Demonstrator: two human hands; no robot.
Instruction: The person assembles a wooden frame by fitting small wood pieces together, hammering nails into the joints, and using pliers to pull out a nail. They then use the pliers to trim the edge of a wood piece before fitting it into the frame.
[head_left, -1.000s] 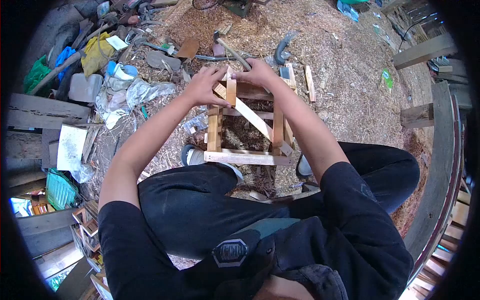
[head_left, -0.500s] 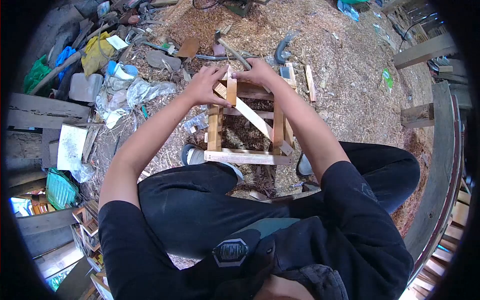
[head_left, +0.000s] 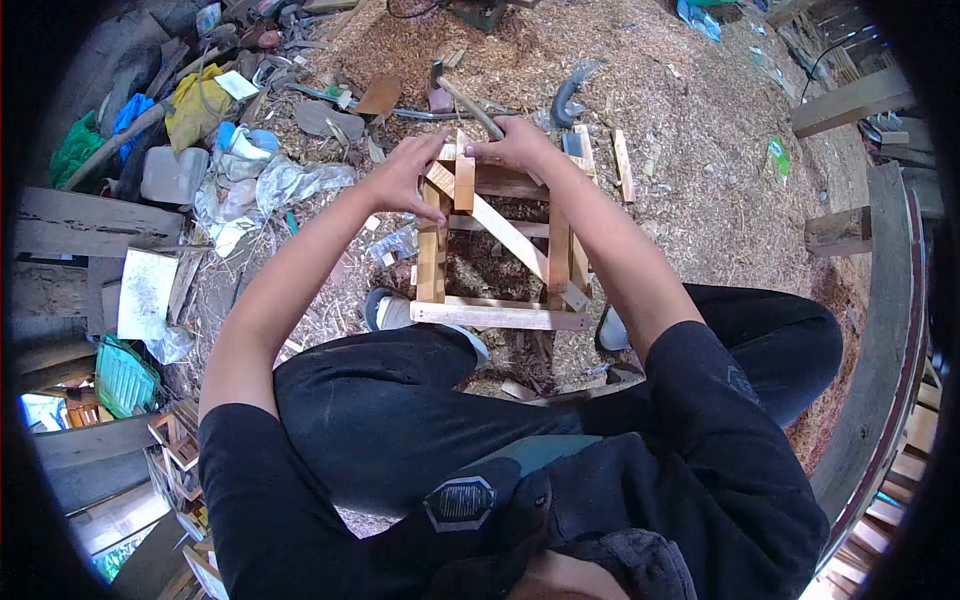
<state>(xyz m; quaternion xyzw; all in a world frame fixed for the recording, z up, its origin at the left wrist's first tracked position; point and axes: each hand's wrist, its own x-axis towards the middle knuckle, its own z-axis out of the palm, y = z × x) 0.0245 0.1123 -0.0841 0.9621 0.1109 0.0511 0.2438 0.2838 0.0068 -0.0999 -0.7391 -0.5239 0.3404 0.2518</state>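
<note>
A rectangular wooden frame (head_left: 500, 317) lies on the ground between my feet, with a pale diagonal slat (head_left: 512, 238) across it. Over its upper left corner sits a short wooden piece (head_left: 464, 185). My left hand (head_left: 408, 180) is at that corner, thumb and fingers spread, the thumb beside the left rail. My right hand (head_left: 515, 146) has its fingertips pressed at the top of the short piece. A hammer (head_left: 466, 99) extends up and left from beside my right hand; its handle end is partly hidden there.
Wood shavings (head_left: 700, 190) cover the ground. A loose wood strip (head_left: 622, 166) lies right of the frame, near a dark curved tube (head_left: 566, 100). Plastic bags (head_left: 290, 185) and a yellow cloth (head_left: 195, 110) are at the left. Boards (head_left: 880, 330) stand at the right.
My left thumb has moved left, away from the short piece, and the left hand has opened wider. My right hand stays nearly still. The view has shifted slightly.
</note>
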